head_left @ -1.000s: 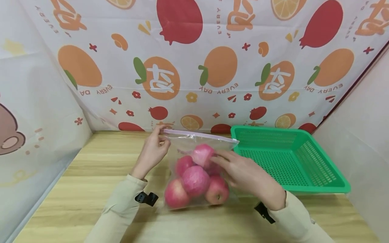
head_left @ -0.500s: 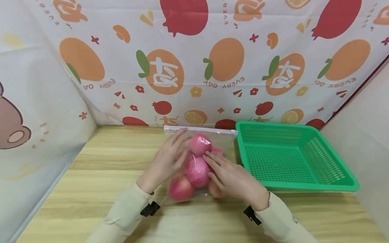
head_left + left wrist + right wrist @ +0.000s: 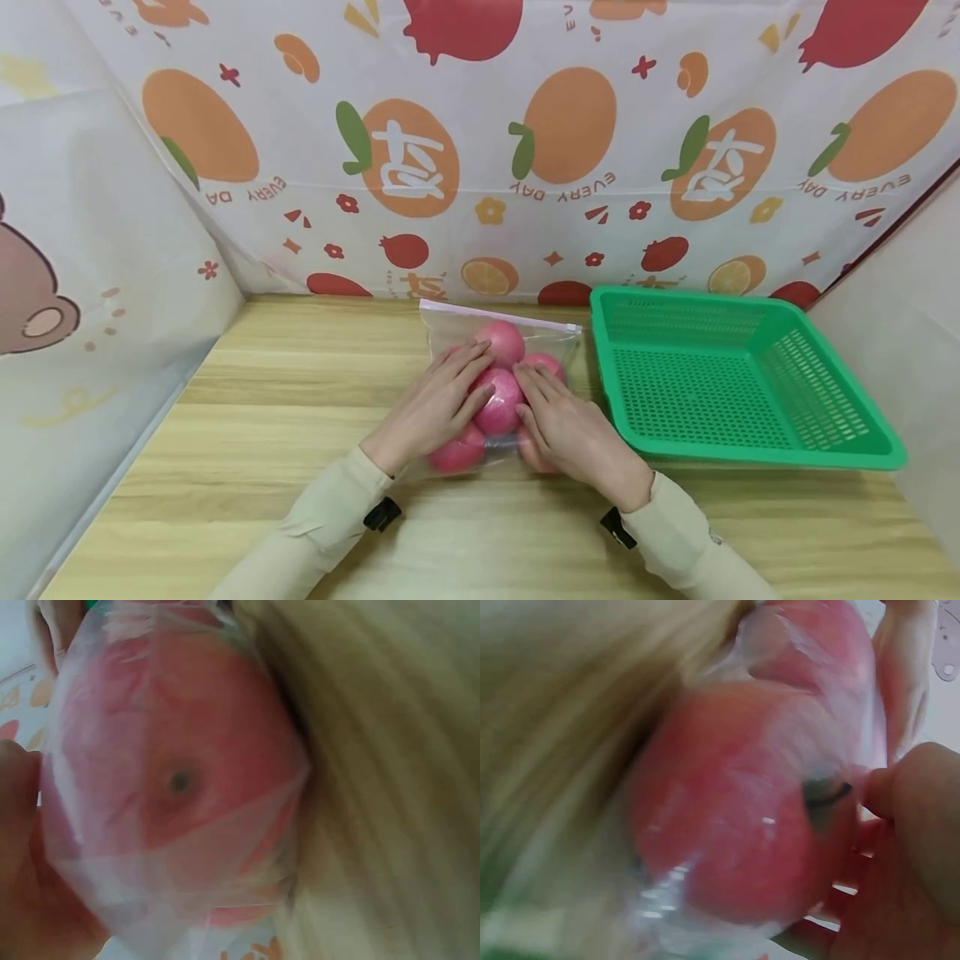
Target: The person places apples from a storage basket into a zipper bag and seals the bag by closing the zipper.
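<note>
A clear zip bag (image 3: 452, 323) with a pale pink slider strip lies on the table, holding several red apples (image 3: 501, 403). On its left side rests my left hand (image 3: 427, 410), fingers extended over the apples. My right hand (image 3: 576, 427) lies against the right side, its fingertips near the middle apple. Between the two hands the upper apples show through the plastic. Close up in the left wrist view is one apple (image 3: 180, 727) under creased film, beside the left palm. The right wrist view has another apple (image 3: 720, 802) with its stem showing, next to the right thumb.
A green plastic basket (image 3: 750, 457) with perforated walls stands just right of the bag. Behind the wooden table (image 3: 247, 400) hangs a fruit-printed cloth (image 3: 480, 167). A white sheet with a cartoon bear (image 3: 30, 292) borders the left side.
The left hand has left the bag's upper left corner and come down onto its left side. My right hand has shifted slightly lower. The bag top, raised earlier, now lies lower and flatter.
</note>
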Motion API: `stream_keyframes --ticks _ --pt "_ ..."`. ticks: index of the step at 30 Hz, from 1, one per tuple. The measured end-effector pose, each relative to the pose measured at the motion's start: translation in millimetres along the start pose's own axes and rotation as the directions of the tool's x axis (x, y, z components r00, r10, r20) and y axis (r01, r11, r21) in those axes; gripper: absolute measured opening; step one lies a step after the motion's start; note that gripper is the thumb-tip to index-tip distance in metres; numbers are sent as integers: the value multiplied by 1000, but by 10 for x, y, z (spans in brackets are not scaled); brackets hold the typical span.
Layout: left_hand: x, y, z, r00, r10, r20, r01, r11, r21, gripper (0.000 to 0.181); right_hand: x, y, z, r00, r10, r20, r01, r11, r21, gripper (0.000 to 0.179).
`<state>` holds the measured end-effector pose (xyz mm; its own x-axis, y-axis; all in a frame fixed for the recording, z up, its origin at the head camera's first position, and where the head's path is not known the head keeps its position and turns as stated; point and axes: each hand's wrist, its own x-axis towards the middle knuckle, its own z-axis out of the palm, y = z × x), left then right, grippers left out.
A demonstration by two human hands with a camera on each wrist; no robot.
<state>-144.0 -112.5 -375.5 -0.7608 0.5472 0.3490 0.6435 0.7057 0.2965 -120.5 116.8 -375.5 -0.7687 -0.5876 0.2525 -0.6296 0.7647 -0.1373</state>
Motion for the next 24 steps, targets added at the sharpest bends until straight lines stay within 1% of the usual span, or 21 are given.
stream_keyframes --ticks 7,13,15,20,22,24 --pt "-33 -13 72 1000 -15 6 15 1000 27 51 -9 11 136 998 55 -38 -56 998 -31 56" --pt "-56 -24 119 1000 -16 -2 16 999 35 50 -13 29 281 990 28 -135 -40 995 -87 53" --pt "-61 -32 131 1000 -23 -6 23 999 31 49 -9 35 307 988 26 -155 -41 995 -95 52" --pt "-52 -41 148 999 -39 1 39 999 34 49 10 51 319 989 53 -138 -63 996 -70 52" --pt "-43 -41 149 999 -47 20 46 998 41 49 17 57 311 991 58 -123 -66 996 -56 53" --pt "-36 -44 145 997 -61 52 58 997 53 50 25 63 304 992 54 -113 -60 997 -49 53"
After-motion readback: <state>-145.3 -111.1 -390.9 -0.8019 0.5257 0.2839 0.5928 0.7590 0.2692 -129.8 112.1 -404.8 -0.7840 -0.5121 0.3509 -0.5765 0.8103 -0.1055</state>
